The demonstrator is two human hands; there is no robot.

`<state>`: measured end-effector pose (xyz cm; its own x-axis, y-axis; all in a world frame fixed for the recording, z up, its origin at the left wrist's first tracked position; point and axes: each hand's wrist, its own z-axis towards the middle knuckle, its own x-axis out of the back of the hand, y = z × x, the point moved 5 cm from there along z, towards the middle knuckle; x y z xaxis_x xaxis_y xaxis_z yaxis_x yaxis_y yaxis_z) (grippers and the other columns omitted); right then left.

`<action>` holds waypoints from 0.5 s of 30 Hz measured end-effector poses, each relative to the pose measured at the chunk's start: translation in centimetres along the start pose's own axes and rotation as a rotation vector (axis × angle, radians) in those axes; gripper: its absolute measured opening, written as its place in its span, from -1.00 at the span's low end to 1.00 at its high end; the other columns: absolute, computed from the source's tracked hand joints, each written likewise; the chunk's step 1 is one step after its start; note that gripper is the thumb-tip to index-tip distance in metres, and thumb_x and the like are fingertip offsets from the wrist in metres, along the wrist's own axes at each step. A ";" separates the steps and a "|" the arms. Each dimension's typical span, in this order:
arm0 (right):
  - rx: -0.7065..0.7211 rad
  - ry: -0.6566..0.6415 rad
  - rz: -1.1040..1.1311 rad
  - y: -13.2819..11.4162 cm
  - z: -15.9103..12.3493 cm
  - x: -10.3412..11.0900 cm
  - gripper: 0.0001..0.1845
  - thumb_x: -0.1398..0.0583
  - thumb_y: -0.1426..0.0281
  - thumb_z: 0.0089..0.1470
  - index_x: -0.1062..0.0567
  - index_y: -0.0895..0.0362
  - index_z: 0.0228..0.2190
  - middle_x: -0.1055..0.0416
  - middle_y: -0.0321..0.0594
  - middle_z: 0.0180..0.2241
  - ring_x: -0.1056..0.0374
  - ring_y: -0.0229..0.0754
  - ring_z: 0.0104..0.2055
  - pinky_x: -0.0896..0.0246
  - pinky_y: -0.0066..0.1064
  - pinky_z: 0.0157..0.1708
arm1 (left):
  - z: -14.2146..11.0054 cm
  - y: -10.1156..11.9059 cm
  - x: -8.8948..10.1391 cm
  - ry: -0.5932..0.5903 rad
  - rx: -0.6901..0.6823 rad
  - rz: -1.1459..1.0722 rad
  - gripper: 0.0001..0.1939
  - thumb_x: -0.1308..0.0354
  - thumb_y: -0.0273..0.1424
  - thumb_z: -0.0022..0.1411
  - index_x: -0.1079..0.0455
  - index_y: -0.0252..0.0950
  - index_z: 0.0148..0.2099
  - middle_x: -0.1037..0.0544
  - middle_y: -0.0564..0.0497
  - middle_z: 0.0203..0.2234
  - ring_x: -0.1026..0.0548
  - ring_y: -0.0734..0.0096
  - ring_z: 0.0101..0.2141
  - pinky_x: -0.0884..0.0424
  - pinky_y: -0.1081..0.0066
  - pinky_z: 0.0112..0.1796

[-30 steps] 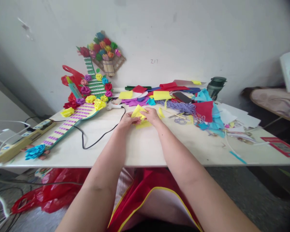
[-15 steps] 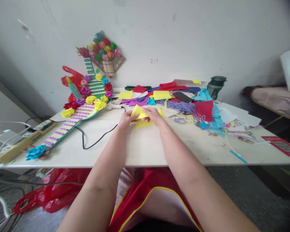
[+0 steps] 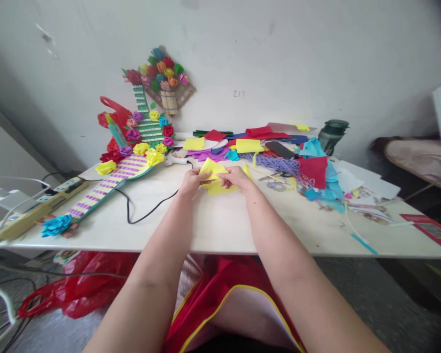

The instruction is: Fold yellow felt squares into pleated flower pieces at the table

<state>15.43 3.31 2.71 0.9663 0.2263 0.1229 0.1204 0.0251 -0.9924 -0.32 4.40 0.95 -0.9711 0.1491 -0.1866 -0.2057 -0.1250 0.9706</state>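
A piece of yellow paper (image 3: 213,171) lies partly folded near the middle of the white table (image 3: 220,225). My left hand (image 3: 191,182) pinches its left side with closed fingers. My right hand (image 3: 235,177) pinches its right side, fingers also closed on the sheet. Both forearms reach forward from the bottom of the view. A second yellow layer (image 3: 220,188) rests flat on the table under my hands.
A guitar-shaped craft with paper flowers (image 3: 110,182) lies at the left. A black cable (image 3: 147,211) loops beside it, with a power strip (image 3: 40,206) further left. Coloured paper scraps (image 3: 279,152) pile up behind and right. A dark green bottle (image 3: 332,135) stands by the wall.
My hands have shifted slightly on the yellow paper, and its upper flap now stands up between them. The camera has tilted a little.
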 end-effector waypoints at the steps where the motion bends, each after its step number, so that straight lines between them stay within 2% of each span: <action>1: -0.005 -0.012 0.013 0.1 0.0 0.0 -0.84 -0.27 0.47 0.00 -0.39 0.22 -0.54 -0.41 -0.31 -0.71 -0.23 -0.39 -0.75 -0.12 -0.60 -0.73 | 0.0 0.0 0.0 -0.001 0.001 -0.004 -0.57 -0.45 -0.27 -0.33 -0.49 -0.39 -0.37 -0.55 -0.01 -0.47 -0.51 0.40 -0.44 -0.48 0.41 -0.37; 3: -0.015 -0.027 0.039 0.3 0.1 -0.1 -0.88 -0.29 0.45 -0.02 -0.43 0.23 -0.47 -0.47 -0.27 -0.65 -0.30 -0.36 -0.70 -0.16 -0.59 -0.71 | -0.1 0.1 -0.1 -0.001 -0.003 -0.010 -0.58 -0.45 -0.27 -0.34 -0.50 -0.38 -0.38 -0.54 0.00 -0.48 -0.49 0.44 -0.46 -0.46 0.44 -0.38; 7: -0.026 -0.019 0.128 0.7 0.3 -0.6 -0.82 -0.33 0.44 -0.09 -0.46 0.24 -0.41 -0.49 -0.23 -0.62 -0.32 -0.35 -0.68 -0.18 -0.58 -0.69 | -0.1 0.1 -0.2 0.003 -0.021 -0.005 -0.61 -0.45 -0.25 -0.34 -0.49 -0.36 -0.42 -0.53 0.03 -0.52 -0.48 0.46 -0.47 -0.42 0.46 -0.39; 12: -0.040 0.056 0.218 1.0 0.7 -1.0 -0.84 -0.32 0.49 -0.13 -0.44 0.25 -0.44 -0.46 -0.26 -0.66 -0.28 -0.37 -0.69 -0.19 -0.58 -0.68 | -0.1 0.0 -0.3 0.014 -0.020 -0.031 -0.62 -0.45 -0.25 -0.33 -0.48 -0.35 -0.44 -0.54 0.00 -0.50 -0.50 0.37 -0.39 -0.40 0.43 -0.36; 15: -0.007 0.070 0.228 0.9 0.8 -1.1 -0.86 -0.32 0.46 -0.13 -0.46 0.25 -0.48 -0.46 -0.26 -0.65 -0.26 -0.40 -0.69 -0.16 -0.60 -0.69 | -0.2 0.1 -0.3 0.024 -0.021 -0.079 -0.62 -0.44 -0.29 -0.30 -0.49 -0.34 -0.38 -0.55 0.00 -0.47 -0.50 0.37 -0.38 -0.38 0.43 -0.34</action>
<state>14.31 3.83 1.72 0.9821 0.1572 -0.1040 -0.1013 -0.0255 -0.9945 -0.08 4.19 1.09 -0.9542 0.1357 -0.2665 -0.2842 -0.1347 0.9493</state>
